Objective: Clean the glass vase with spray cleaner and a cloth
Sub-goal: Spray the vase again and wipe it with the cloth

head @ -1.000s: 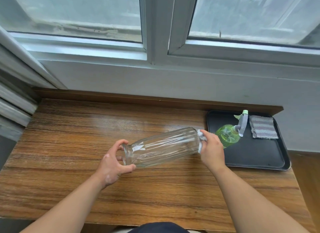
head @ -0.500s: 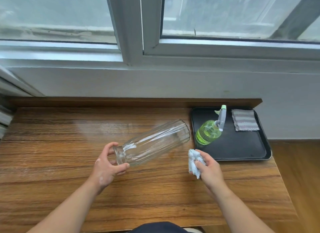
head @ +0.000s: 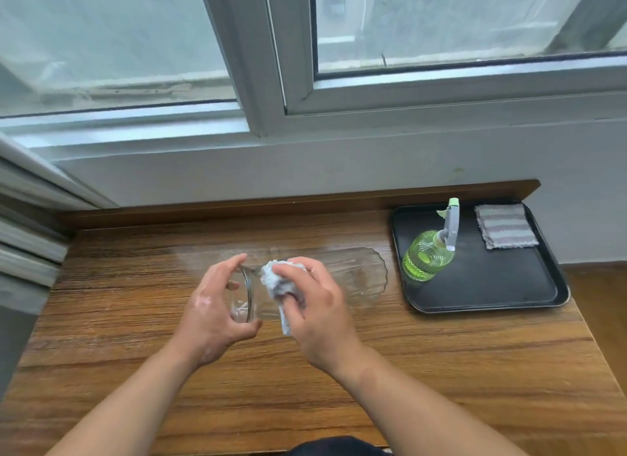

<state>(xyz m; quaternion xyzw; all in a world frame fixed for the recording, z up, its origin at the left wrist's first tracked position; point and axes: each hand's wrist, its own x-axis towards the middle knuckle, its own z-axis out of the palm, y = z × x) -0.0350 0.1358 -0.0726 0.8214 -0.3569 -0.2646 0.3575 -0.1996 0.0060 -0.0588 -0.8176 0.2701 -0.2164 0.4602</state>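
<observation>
At the centre of the frame, one ribbed glass vase (head: 356, 279) is lying on its side over the wooden table (head: 135, 286), its scalloped wide end pointing right. The left hand (head: 210, 320) is curling thumb and fingers round its left end, while the right hand (head: 319, 316) is clutching one crumpled white cloth (head: 276, 279) and pressing it against the vase's side. At the right, one black tray (head: 492, 286) is carrying one green spray bottle (head: 428, 255) and one folded striped cloth (head: 505, 225), making two cloths in all.
</observation>
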